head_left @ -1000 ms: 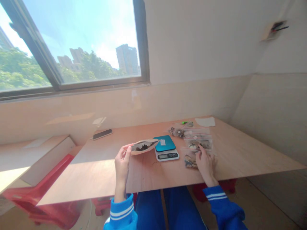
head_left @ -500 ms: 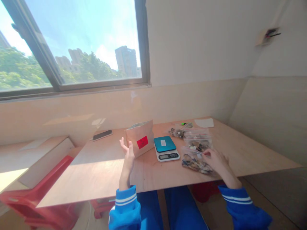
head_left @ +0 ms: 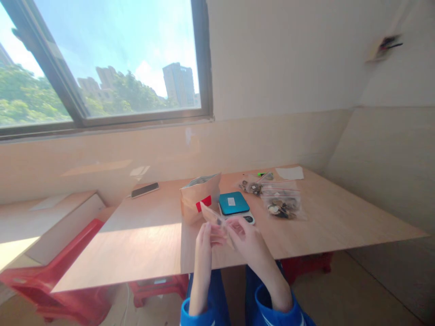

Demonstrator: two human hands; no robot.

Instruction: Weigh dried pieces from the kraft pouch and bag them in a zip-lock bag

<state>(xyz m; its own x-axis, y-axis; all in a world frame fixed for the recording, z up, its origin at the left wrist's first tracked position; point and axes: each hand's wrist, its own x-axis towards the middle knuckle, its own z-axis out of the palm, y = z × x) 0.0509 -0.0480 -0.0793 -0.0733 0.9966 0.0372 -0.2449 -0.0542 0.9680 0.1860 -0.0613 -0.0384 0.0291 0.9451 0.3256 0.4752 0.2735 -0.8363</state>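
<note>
My left hand (head_left: 203, 240) and my right hand (head_left: 245, 237) are raised together over the near edge of the wooden table (head_left: 142, 244). Between them they pinch a small clear zip bag (head_left: 212, 216), held edge-on. Just behind stands a brown paper pouch (head_left: 198, 194) with a red label, upright and open at the top. A small scale (head_left: 234, 205) with a teal platform sits to the pouch's right. Further right lie several clear zip bags (head_left: 281, 203) filled with small mixed pieces.
A dark phone (head_left: 145, 189) lies at the table's far left. A white paper sheet (head_left: 290, 172) and a green item (head_left: 261, 174) lie at the far right. Red plastic stools (head_left: 64, 280) stand under and left of the table. A large window fills the upper left.
My left hand let go of the paper pouch, which now stands upright. My right hand lifted one zip bag from the pile and brought it to the middle, where both hands hold it.
</note>
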